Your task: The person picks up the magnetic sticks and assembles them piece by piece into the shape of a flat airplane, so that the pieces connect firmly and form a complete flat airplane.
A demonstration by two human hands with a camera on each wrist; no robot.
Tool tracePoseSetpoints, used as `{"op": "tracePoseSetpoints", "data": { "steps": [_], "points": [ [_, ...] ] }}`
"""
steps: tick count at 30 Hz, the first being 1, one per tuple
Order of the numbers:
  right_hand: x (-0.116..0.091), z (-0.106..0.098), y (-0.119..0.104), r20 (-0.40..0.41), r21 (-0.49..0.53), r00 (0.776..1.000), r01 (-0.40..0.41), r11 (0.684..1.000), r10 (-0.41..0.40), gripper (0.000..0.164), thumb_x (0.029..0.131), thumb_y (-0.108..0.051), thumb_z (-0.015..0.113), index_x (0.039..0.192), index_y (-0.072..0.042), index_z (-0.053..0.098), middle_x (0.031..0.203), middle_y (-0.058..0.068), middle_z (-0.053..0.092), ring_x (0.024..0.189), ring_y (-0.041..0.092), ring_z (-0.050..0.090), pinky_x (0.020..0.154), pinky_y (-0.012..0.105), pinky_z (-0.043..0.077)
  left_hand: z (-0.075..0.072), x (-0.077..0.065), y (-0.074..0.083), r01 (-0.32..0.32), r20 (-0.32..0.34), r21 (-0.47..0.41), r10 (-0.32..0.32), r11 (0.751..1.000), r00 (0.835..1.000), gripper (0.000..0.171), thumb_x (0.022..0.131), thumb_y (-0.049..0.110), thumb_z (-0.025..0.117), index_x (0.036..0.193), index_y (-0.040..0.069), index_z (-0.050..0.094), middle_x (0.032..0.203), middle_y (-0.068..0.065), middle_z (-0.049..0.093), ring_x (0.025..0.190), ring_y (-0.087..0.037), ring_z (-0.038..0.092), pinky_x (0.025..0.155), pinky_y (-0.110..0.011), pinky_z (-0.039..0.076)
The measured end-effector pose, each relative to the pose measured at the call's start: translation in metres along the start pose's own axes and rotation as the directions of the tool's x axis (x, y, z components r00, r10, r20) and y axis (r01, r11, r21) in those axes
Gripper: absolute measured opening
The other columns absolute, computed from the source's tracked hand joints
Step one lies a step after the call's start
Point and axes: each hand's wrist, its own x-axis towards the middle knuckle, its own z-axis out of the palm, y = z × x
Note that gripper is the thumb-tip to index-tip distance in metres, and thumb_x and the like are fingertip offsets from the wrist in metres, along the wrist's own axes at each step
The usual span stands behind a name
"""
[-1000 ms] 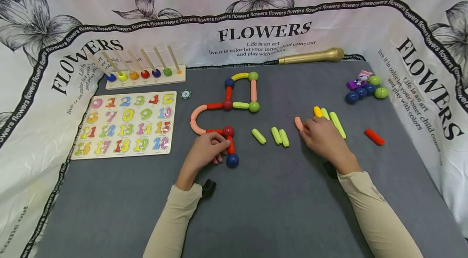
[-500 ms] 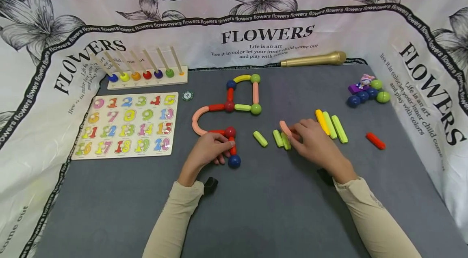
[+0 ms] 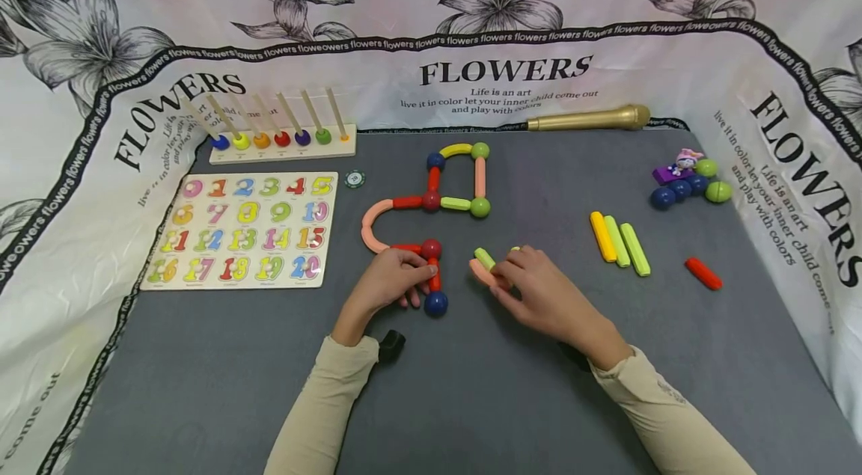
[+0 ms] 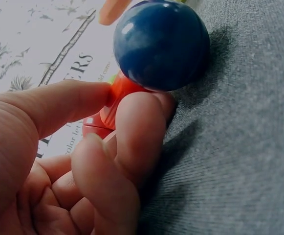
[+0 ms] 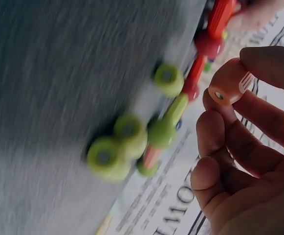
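Note:
My left hand [image 3: 385, 282] pinches a red magnetic rod [image 3: 435, 283] between thumb and fingers. A blue ball [image 4: 161, 46] sits at the rod's near end, a red ball [image 3: 432, 249] at its far end. From there the chain runs through a salmon curve [image 3: 370, 227] to a closed loop with a light green rod [image 3: 456, 203] and a green ball [image 3: 480, 207]. My right hand [image 3: 542, 294] holds a curved salmon rod [image 5: 228, 84] by thumb and fingertips, above the table. Beneath it lie short green rods [image 5: 168, 80], partly hidden by the hand in the head view.
To the right lie a yellow rod [image 3: 603, 237], two longer green rods [image 3: 634, 249] and a red rod [image 3: 703, 274]. Blue balls [image 3: 663, 197] and a small figure [image 3: 688, 158] stand farther back. A number board [image 3: 236, 282], peg stand [image 3: 283, 152], chip [image 3: 355, 179] and gold microphone [image 3: 586, 118] surround the work.
My right hand has carried the curved salmon rod leftward from beside the yellow and green rods to over the short green rods. The left hand keeps its hold on the red rod.

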Motion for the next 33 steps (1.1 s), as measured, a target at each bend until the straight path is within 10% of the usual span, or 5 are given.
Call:
{"op": "tracePoseSetpoints", "data": {
  "steps": [13, 33],
  "points": [
    [-0.006, 0.025, -0.034, 0.134, 0.073, 0.977, 0.157, 0.985, -0.165, 0.013, 0.091, -0.013, 0.085, 0.098, -0.012, 0.074, 0.092, -0.002, 0.062, 0.086, 0.017, 0.052, 0.079, 0.037, 0.047, 0.002, 0.002, 0.0, -0.014, -0.009, 0.006, 0.014, 1.0, 1.0, 0.027, 0.104, 0.022, 0.071, 0.11, -0.004, 0.076, 0.075, -0.007, 0.072, 0.051, -0.015, 0.063, 0.047, -0.026, 0.05],
    [-0.017, 0.024, -0.026, 0.242, 0.066, 0.97, -0.003, 0.998, -0.013, 0.019, 0.094, -0.017, 0.085, 0.111, -0.012, 0.075, 0.1, 0.0, 0.06, 0.09, 0.02, 0.055, 0.081, 0.039, 0.05, 0.003, 0.0, -0.003, 0.008, -0.011, -0.012, -0.008, 1.0, 1.0, 0.026, 0.104, 0.024, 0.072, 0.109, -0.002, 0.071, 0.078, -0.009, 0.073, 0.053, -0.015, 0.064, 0.048, -0.027, 0.051]
  ]
}}
